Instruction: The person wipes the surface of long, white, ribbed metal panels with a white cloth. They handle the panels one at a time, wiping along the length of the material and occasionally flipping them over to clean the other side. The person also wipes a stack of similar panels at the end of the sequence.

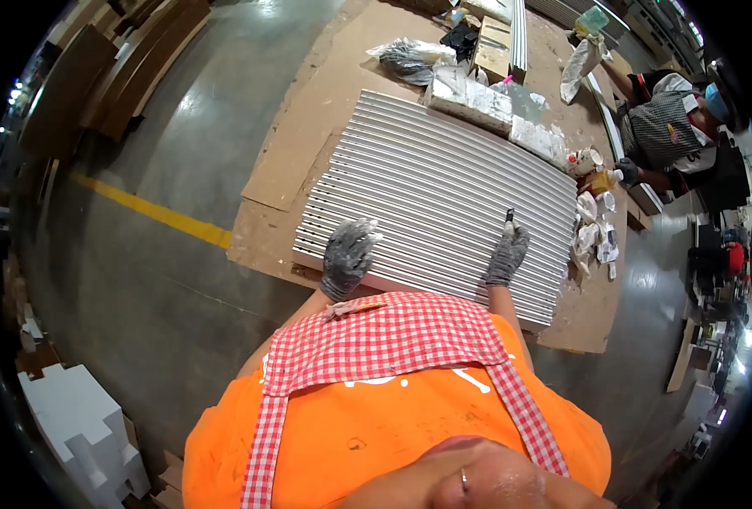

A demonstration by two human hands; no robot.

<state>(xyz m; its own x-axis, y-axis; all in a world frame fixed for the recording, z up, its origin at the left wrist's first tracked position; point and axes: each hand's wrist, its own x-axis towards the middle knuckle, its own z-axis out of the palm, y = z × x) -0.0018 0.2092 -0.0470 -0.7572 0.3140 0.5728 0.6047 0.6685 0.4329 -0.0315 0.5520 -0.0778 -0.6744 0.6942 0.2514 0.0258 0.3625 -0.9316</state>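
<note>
Many long, narrow silvery-white strips (444,187) lie side by side, forming a wide ribbed panel on the table in front of me. My left hand (350,257), in a grey work glove with pale smudges, rests over the strips' near left part with its fingers stretched out and nothing visible in them. Toward the near right, my right hand (509,254), gloved alike, is closed around a small dark tool (510,215). Only the tool's black end shows beyond the fingers, so its kind is unclear.
Brown cardboard (295,165) covers the table. White-smeared blocks (469,97) and a plastic-wrapped bundle (414,59) lie behind the strips. Crumpled cloths (586,242) and a bottle of amber liquid (601,181) are at right. A co-worker (668,127) stands at the far right.
</note>
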